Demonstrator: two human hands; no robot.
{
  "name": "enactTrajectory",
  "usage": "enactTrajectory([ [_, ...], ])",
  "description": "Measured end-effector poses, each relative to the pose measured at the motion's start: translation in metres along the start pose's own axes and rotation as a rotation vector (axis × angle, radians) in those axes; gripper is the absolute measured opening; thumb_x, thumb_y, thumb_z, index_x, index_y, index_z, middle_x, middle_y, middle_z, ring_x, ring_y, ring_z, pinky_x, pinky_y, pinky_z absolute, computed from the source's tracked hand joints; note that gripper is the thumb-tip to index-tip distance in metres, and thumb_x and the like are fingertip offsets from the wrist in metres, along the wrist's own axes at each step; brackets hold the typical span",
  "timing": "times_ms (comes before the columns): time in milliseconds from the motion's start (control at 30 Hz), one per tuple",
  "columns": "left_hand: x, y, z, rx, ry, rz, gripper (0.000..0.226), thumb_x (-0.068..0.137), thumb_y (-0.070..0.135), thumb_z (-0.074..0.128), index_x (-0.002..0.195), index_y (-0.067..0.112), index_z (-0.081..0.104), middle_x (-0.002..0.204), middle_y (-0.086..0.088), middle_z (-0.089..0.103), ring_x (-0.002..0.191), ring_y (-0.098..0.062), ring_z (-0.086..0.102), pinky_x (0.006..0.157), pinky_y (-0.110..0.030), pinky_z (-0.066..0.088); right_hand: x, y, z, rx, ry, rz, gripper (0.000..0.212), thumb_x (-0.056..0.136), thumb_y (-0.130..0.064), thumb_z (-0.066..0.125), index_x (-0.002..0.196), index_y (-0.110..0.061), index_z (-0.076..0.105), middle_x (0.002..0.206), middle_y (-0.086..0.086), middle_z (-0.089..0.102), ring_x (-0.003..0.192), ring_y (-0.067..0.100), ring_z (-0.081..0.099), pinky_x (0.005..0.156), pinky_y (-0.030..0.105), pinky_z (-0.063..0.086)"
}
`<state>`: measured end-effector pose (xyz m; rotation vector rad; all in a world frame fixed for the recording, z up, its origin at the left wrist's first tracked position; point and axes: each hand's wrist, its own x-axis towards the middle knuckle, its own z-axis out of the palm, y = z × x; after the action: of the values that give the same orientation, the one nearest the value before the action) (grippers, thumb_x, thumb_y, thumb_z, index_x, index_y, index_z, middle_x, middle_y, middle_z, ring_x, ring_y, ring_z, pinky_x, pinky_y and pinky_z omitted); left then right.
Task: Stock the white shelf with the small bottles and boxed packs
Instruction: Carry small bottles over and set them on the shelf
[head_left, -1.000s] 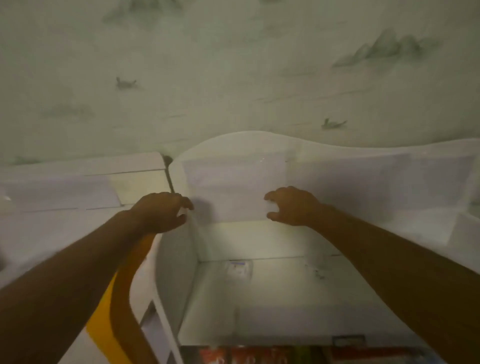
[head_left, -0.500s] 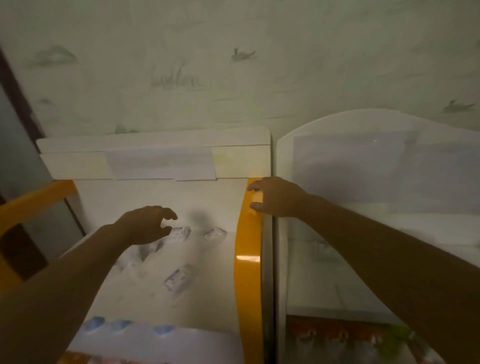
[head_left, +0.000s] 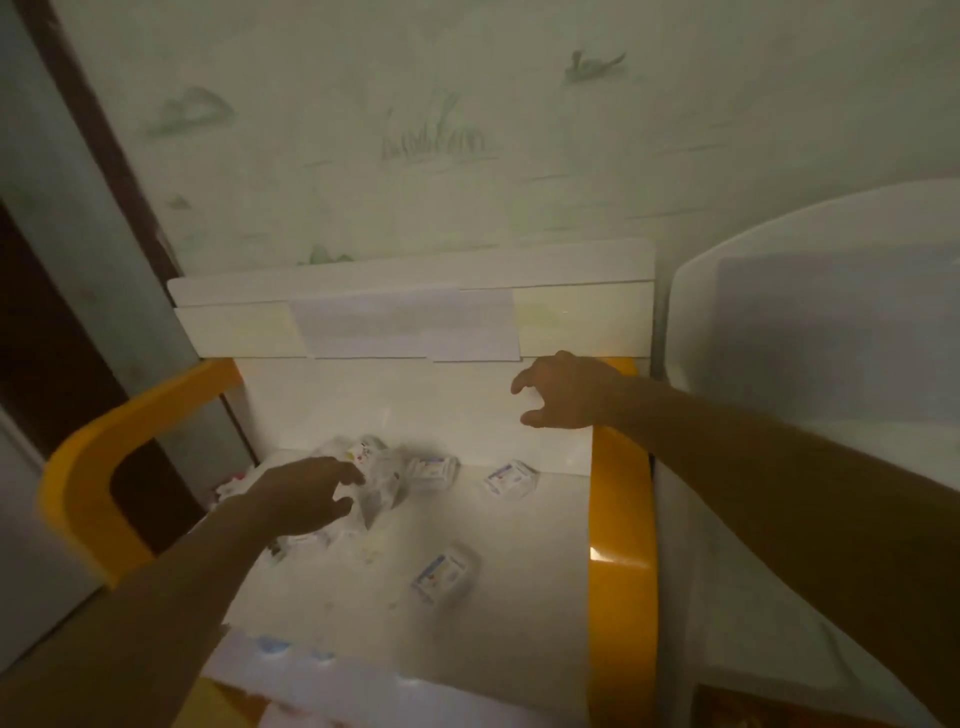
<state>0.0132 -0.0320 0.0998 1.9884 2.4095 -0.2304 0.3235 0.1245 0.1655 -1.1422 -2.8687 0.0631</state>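
Note:
A white shelf (head_left: 519, 519) with yellow side rails holds several small white packs. One pack (head_left: 510, 478) lies near the back right, another (head_left: 432, 471) at the back middle, and one (head_left: 441, 571) nearer the front. My left hand (head_left: 306, 496) hovers over a cluster of packs (head_left: 374, 467) at the back left, fingers loosely spread and holding nothing. My right hand (head_left: 563, 392) hangs above the shelf by the right yellow rail (head_left: 621, 545), fingers curled loosely, empty.
A second white shelf unit (head_left: 810, 332) stands to the right. The left yellow rail (head_left: 98, 467) curves beside a dark doorway. A wall with faint green drawings (head_left: 441, 135) rises behind. Blue-capped items (head_left: 275, 647) show blurred at the front edge.
The view has swung left from the right-hand unit to the yellow-railed shelf. My left hand has moved over the packs; my right hand has lifted off the right rail.

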Motion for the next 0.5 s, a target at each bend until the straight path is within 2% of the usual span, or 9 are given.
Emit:
enactTrajectory([
  [100,0.01,-0.014,-0.003,-0.001,0.029,0.017,0.036,0.093,0.038,0.054,0.129,0.036,0.052,0.133,0.011,0.056,0.11,-0.009,0.057,0.094,-0.027,0.048,0.02,-0.019,0.0,0.014,0.001,-0.035,0.053,0.092,-0.045,0.057,0.14,-0.026,0.045,0.14,0.005,0.049,0.131,0.026,0.043,0.105,0.041,0.04],
  [200,0.019,-0.024,0.005,0.001,0.025,0.052,0.039,0.093,0.038,0.055,0.131,0.036,0.05,0.135,0.011,0.054,0.114,-0.009,0.056,0.096,-0.025,0.046,0.038,-0.044,0.006,0.021,-0.048,-0.048,0.053,0.092,-0.045,0.057,0.14,-0.025,0.045,0.14,0.004,0.051,0.13,0.024,0.044,0.107,0.04,0.038],
  [367,0.045,-0.051,0.028,-0.018,0.01,0.133,0.046,0.091,0.043,0.055,0.136,0.036,0.046,0.143,0.01,0.048,0.127,-0.01,0.048,0.104,-0.026,0.038,0.057,-0.08,0.038,0.049,-0.171,0.055,0.054,0.092,-0.045,0.058,0.139,-0.022,0.047,0.142,0.003,0.051,0.131,0.023,0.046,0.11,0.038,0.036],
  [500,0.059,-0.067,0.046,0.03,0.017,0.231,0.055,0.088,0.05,0.056,0.139,0.037,0.041,0.145,0.008,0.044,0.125,-0.012,0.05,0.098,-0.024,0.04,0.051,-0.106,0.08,0.098,-0.276,0.167,0.051,0.094,-0.043,0.058,0.139,-0.022,0.047,0.139,0.003,0.053,0.13,0.023,0.047,0.109,0.038,0.038],
])
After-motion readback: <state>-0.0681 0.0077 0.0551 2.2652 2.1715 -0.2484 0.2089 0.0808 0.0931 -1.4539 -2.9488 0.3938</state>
